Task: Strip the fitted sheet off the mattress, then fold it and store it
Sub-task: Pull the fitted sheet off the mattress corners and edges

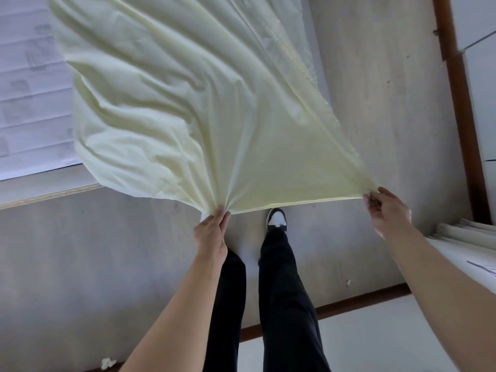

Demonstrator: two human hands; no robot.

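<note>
The pale yellow fitted sheet (204,103) hangs stretched in the air in front of me, billowing over the corner of the mattress (29,103) at the left. My left hand (212,232) pinches a gathered bunch of the sheet's near edge. My right hand (386,210) grips the sheet's right corner. The edge between both hands is pulled taut. The far part of the sheet runs out of the top of the view.
The bare white mattress with a printed pattern lies on a light bed base (48,194) at left. Grey floor (375,103) lies below, with my legs and one shoe (276,218). A brown skirting board (456,103) lines the right wall. Stacked white items (467,232) sit lower right.
</note>
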